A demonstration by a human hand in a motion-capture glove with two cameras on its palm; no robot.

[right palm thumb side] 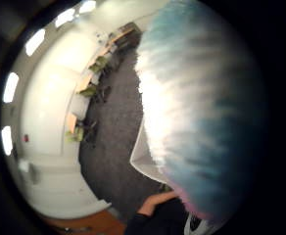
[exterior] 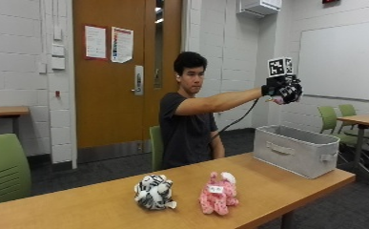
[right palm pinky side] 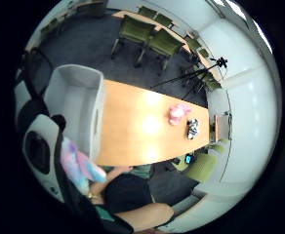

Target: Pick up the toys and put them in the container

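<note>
High above the grey container [exterior: 296, 149], the gloved right hand [exterior: 284, 89] grips one pastel plush toy [right palm pinky side: 76, 164], its fingers curled round it. In the outside view only a bit of pink shows at the edge of the glove; the little-finger palm view shows the toy's pink, blue and lilac fur beside the black straps, and in the thumb-side palm view its blue and white fur fills much of the picture. The arm is stretched out level from the shoulder, so hand and toy are well clear of the container's rim, not touching it.

The one container stands at the end of the wooden table [exterior: 266, 191], open side up, with a handle on its long wall and one on its short wall. Nothing can be seen inside it in the little-finger palm view.

Two more toys lie on the table, well apart from the container: one pink plush [exterior: 218, 193] with a white tag, and just beside it one black-and-white striped plush [exterior: 153, 191]. That makes three toys in all, one held and two on the table.

The person sits behind the table on a green chair [exterior: 155, 146].
</note>
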